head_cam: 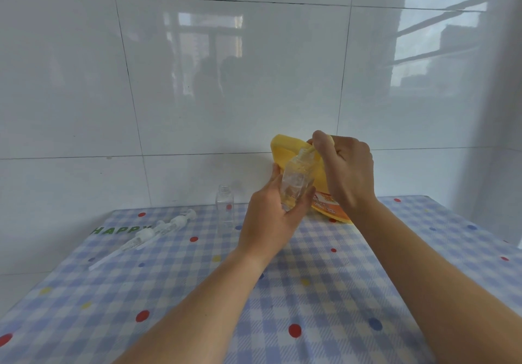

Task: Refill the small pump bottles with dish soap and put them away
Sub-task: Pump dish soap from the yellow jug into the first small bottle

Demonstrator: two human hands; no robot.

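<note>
My left hand [271,216] grips a small clear bottle [296,182], tilted, above the table. My right hand [347,171] presses on the pump head of the big yellow dish soap bottle [285,148], whose nozzle meets the small bottle's mouth. A little clear liquid sits inside the small bottle. A second empty clear bottle [225,204] stands upright without a cap near the wall. Two detached white pump tops [158,232] with long tubes lie on the cloth at the left.
The table carries a blue-and-white checked cloth [197,293] with coloured dots and green letters at the back left. A glossy white tiled wall [197,81] rises right behind the table. The table's left and right edges are in view.
</note>
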